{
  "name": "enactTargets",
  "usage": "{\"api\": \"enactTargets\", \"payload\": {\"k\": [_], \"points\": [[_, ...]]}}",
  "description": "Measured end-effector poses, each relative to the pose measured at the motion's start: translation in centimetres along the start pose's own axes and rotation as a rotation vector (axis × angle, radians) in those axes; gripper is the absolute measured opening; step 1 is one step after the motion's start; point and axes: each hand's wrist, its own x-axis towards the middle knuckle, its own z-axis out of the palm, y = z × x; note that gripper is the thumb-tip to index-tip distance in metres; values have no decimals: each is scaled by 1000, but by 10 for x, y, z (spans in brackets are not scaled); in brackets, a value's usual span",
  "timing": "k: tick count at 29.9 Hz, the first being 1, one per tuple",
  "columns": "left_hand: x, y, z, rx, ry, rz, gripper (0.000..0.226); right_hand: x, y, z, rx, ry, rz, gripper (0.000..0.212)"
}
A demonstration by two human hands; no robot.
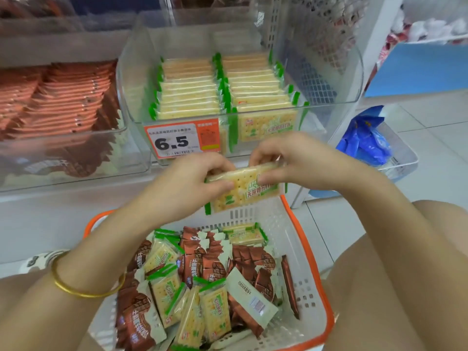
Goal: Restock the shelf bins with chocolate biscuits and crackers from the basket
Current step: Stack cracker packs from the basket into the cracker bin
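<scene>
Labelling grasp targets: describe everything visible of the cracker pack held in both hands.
The cracker pack is a glossy clear wrapper with green crimped ends and green lettering over pale, dotted square crackers. It is held upright, facing the camera, above the far rim of the white basket. The left hand and right hand pinch its upper edge; it may be several packs stacked.

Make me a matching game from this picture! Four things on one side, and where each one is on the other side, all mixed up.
Things
1. cracker pack above the basket
2. gold bangle
3. blue bag
4. price tag

Places
A. on the front of the cracker bin
B. pinched between the left hand and the right hand
C. in the clear bin at far right
D. round the left wrist

Pairs: 1-B, 2-D, 3-C, 4-A
</scene>
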Motion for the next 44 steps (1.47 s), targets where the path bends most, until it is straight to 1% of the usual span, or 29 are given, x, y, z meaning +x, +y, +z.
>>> {"api": "enactTargets", "payload": {"k": [2, 5, 6, 7, 8, 9, 12, 14, 17, 20, 22, 23, 24, 27, 28, 29, 30, 33, 34, 36, 39, 40, 41, 42, 44], "points": [[15, 19, -19, 41, 123, 76, 19, 0, -2, -29, -15, 170, -43, 20], [38, 37, -39, -27, 391, 135, 41, 3, -4, -69, -8, 443, -62, 19], [45, 39, -42, -38, 458, 146, 46, 6, -3, -79, 0, 524, -53, 19], [51, 40, -44, -34, 503, 151, 49, 10, -2, -86, -1, 580, -34, 19], [57, 39, -45, -14, 533, 149, 50, 16, 1, -92, -25, 599, -3, 19], [60, 36, -44, 15, 554, 140, 51, 21, 4, -95, -80, 574, 39, 19], [59, 23, -33, 56, 601, 133, 48, 37, 18, -92, -276, 359, 158, 20], [51, 17, -24, 31, 642, 176, 44, 46, 25, -82, -310, 262, 204, 16], [39, 11, -12, -7, 680, 230, 41, 57, 25, -72, -282, 229, 238, 15], [29, 10, -3, 11, 666, 264, 36, 60, 21, -75, -228, 154, 292, 15], [22, 8, 1, 34, 662, 288, 34, 57, 19, -76, -238, 146, 310, 14], [19, 6, 4, 35, 664, 296, 34, 53, 17, -74, -246, 188, 314, 13], [15, 3, 7, 28, 665, 298, 34, 48, 14, -71, -250, 277, 305, 12], [-2, -14, 24, -14, 654, 268, 31, 22, -5, -42, -215, 669, 198, 14], [-9, -21, 32, -21, 625, 245, 31, 14, -12, -27, -171, 737, 145, 14], [-16, -32, 40, -16, 574, 215, 30, 8, -16, -8, -129, 714, 118, 14], [-23, -44, 50, 1, 504, 176, 28, 7, -16, 14, -100, 591, 122, 14], [-43, -88, 83, 61, 252, -2, 25, 18, -3, 94, -102, -94, 216, 9], [-49, -100, 93, 71, 177, -66, 24, 21, 4, 122, -88, -260, 223, 10], [-58, -115, 107, 58, 53, -163, 22, 19, 15, 176, -60, -467, 217, 21], [-58, -121, 114, 77, -60, -214, 21, 7, 19, 239, -97, -634, 131, 53], [-56, -121, 113, 77, -67, -224, 21, 4, 16, 252, -141, -657, 100, 58], [-55, -121, 113, 68, -66, -234, 22, 1, 12, 262, -201, -661, 72, 58], [-54, -121, 113, 54, -61, -248, 22, -1, 8, 268, -268, -648, 43, 53], [-53, -121, 112, 24, -60, -274, 21, -1, 5, 273, -359, -578, -10, 33]]}}
